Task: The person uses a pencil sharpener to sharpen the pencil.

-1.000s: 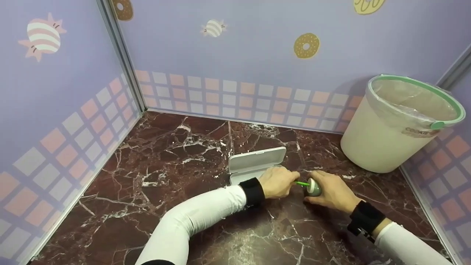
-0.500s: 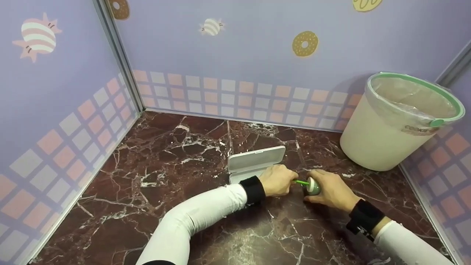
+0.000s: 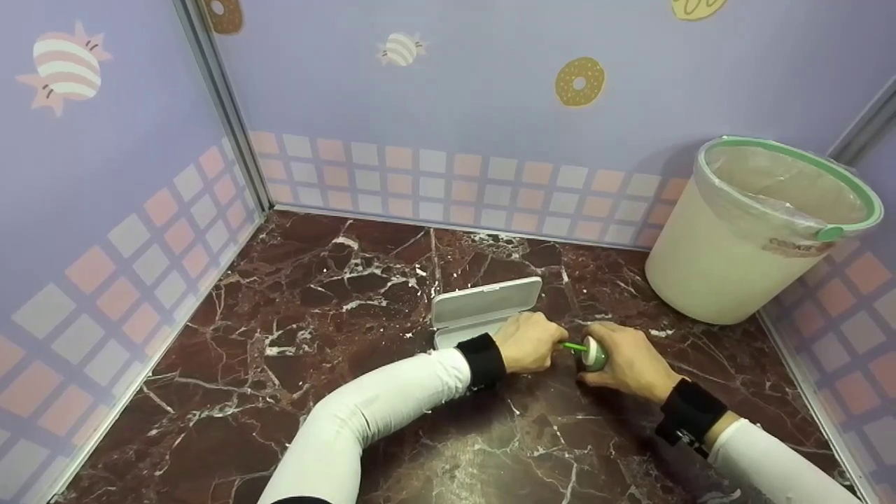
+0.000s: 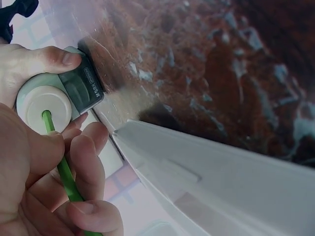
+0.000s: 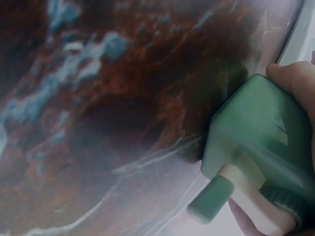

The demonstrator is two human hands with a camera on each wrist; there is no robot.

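My left hand (image 3: 530, 343) pinches a green pencil (image 4: 69, 181), with its fingers curled round the shaft. The pencil's far end sits in the round cream opening of a green crank pencil sharpener (image 4: 45, 105). Around the sharpener's body my right hand (image 3: 637, 362) is wrapped, its thumb lying on the top in the left wrist view. On the sharpener's other side, the right wrist view shows a cream crank arm with a green knob (image 5: 211, 199); no finger is seen on that knob. The pencil's tip is hidden inside.
A pale pencil case (image 3: 486, 302) lies with its lid raised, just behind my left hand and partly covered by it. At the back right stands a cream bin (image 3: 728, 252) with a green rim and clear liner. Patterned walls enclose the dark red marbled tabletop (image 3: 336, 280).
The head view has shifted very slightly. Both hands keep the same holds on the pencil and the sharpener, which stay almost in place.
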